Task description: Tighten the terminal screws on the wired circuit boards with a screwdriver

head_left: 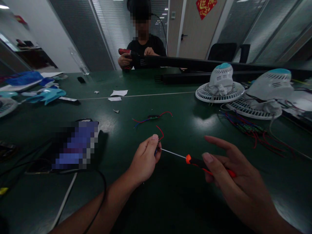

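Head view: left hand (145, 159), center of frame, pinched between thumb and fingers on a small part (156, 151), mostly hidden by the grip; a red wire (162, 132) sticks up out of it. Right hand (240, 178), lower right, loosely holds the handle of a screwdriver (200, 163), black and red-orange, thumb on handle, index finger extended off it. Shaft points left to the small part at the left fingertips; can't tell if tip is seated.

Just above the left hand, on the green worktop (180, 123): small circuit board (153, 117) with red and blue wires. Right side: bundle of wired boards (251, 126), near two white slotted housings (220, 81) with teal tops. Left of frame: device with pixelated screen (75, 146), cables around it. Upper left: light-blue pieces (47, 95), clear bottle (81, 65). Paper scraps (119, 93) upper center-left. Top center: another person (156, 45) across the worktop, one hand on a red drill (124, 51), beside long black bars (185, 61).
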A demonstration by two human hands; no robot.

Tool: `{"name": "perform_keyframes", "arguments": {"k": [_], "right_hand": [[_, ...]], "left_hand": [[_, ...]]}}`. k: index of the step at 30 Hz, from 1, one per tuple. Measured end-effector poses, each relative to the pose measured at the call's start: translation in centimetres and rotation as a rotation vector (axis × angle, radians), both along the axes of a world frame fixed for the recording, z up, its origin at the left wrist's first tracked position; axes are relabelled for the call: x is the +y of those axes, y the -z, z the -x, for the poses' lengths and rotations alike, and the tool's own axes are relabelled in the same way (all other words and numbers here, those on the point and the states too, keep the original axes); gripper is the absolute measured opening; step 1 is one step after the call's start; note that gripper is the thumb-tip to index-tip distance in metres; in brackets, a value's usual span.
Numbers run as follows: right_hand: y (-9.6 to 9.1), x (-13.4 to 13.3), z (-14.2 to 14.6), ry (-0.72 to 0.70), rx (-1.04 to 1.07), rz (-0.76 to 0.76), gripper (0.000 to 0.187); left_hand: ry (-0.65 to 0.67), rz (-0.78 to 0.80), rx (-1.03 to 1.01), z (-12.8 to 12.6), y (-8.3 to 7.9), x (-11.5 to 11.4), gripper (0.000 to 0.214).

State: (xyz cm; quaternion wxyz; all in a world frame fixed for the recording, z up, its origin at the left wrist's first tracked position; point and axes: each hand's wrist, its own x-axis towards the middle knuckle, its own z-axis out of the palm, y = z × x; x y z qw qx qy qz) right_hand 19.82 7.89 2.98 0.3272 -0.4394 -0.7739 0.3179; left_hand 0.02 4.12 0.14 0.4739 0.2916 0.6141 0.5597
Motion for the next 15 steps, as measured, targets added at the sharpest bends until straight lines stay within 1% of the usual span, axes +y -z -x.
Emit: {"name": "perform_keyframes", "arguments": {"k": [6, 11, 15], "right_hand": [[0.20, -0.01, 0.22, -0.012, 0.032, 0.001, 0.037], [0.26, -0.05, 0.07, 0.018, 0.021, -0.031, 0.042], [0.18, -0.24, -0.03, 0.040, 0.062, -0.003, 0.046]], "left_hand": [[0.020, -0.021, 0.007, -0.03, 0.04, 0.04, 0.044], [0.010, -0.031, 0.001, 0.03, 0.16, 0.02, 0.042], [0.032, -0.019, 0.017, 0.07, 0.15, -0.01, 0.041]]}}
